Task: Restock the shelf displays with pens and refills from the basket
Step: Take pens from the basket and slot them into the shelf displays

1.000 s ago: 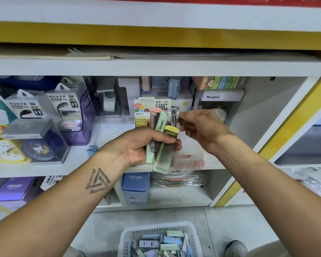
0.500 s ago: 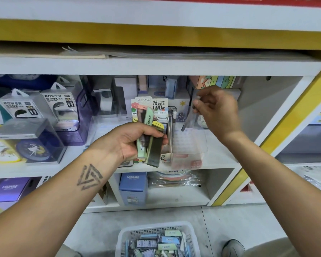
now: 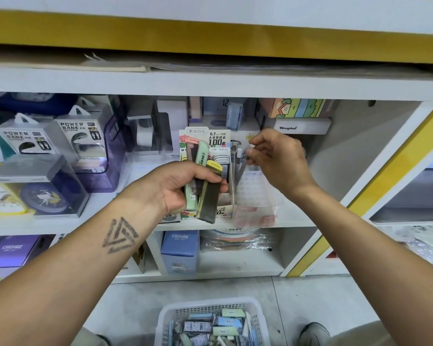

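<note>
My left hand point(image 3: 175, 188) grips a bundle of flat lead refill cases point(image 3: 205, 196) with green, pink and yellow caps, held upright before the shelf. Just behind them stands a white cardboard display box point(image 3: 208, 138) printed "0.7 HB 100". My right hand point(image 3: 275, 158) is raised at the right side of that box, its thumb and fingers pinching a thin pen point(image 3: 243, 166) that slants down into a clear plastic holder point(image 3: 258, 193). On the floor below sits a white plastic basket point(image 3: 175, 313) holding several more refill cases.
Power bank boxes point(image 3: 78, 136) and clear boxed clocks point(image 3: 43, 191) fill the shelf's left part. A white Henghua box point(image 3: 303, 127) under a colourful carton sits at the back right. Blue and purple Cruhre boxes point(image 3: 180, 250) stand on the lower shelf. A shoe point(image 3: 315, 333) is beside the basket.
My right hand went from the bundle up to the back of the shelf with a thin item, then came down left to the clear holder. The left hand keeps its hold.
</note>
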`<state>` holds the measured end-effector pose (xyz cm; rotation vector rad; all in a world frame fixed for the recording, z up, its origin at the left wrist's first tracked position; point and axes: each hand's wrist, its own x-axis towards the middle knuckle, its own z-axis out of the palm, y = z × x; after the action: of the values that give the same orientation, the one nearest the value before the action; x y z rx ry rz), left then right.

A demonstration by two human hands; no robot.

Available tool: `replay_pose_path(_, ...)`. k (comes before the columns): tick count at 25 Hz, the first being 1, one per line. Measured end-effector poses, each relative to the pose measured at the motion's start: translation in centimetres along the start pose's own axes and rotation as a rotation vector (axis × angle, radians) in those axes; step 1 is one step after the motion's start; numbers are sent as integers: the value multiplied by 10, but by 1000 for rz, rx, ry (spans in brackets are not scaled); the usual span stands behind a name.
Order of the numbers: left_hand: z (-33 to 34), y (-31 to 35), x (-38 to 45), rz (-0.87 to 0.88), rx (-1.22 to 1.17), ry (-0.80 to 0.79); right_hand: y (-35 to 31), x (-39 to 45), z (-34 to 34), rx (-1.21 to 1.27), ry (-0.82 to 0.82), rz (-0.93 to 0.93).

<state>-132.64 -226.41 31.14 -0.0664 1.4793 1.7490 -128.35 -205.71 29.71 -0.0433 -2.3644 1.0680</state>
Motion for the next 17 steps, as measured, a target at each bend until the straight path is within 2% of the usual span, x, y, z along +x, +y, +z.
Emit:
replay_pose_path(7, 0, 1, -2, -10, 18, -4, 1, -1, 3, -51, -60, -57)
replay_pose_path(12, 0, 0, -2, -11, 12, 4, 1, -4, 7, -300, -129, -192)
replay_pose_path(14, 1, 0, -3, -10, 10, 3, -3, 0, 8, -264, -67, -148)
replay_pose_path(17, 0, 1, -3, -10, 1, 9, -10, 10, 19, -273, 75, 38)
